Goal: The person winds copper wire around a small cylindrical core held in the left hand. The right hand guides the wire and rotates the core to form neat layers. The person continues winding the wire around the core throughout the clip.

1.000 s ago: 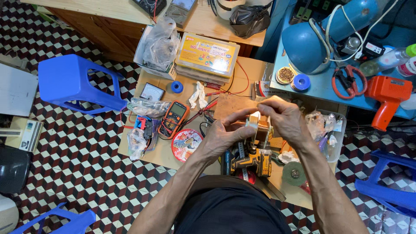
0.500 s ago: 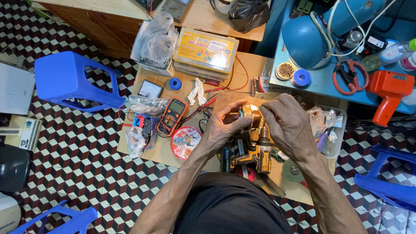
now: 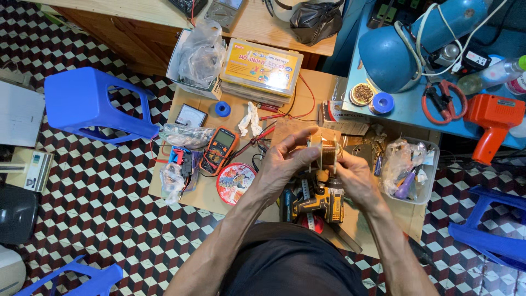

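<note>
My left hand (image 3: 285, 164) and my right hand (image 3: 353, 178) together hold a small coil of copper wire wound on a pale bobbin (image 3: 326, 151), raised above a low cardboard-covered table (image 3: 203, 192). The left fingers pinch the bobbin's left end; the right fingers grip its lower right side. Directly beneath the hands lies a yellow and black cordless drill (image 3: 318, 203). To the left on the table sit an orange and black multimeter (image 3: 219, 149) and a round red tin lid (image 3: 235, 182).
A yellow boxed kit (image 3: 262, 70) and a plastic bag (image 3: 200, 55) sit at the table's back. A clear tub of parts (image 3: 411, 170) is at right. On the blue bench: an orange heat gun (image 3: 493, 123), red-handled pliers (image 3: 444, 101). Blue stools (image 3: 93, 104) stand around.
Both hands have lowered and drawn together. The coil, before held up between spread fingertips, now sits gripped closely between both hands. The view has shifted slightly.
</note>
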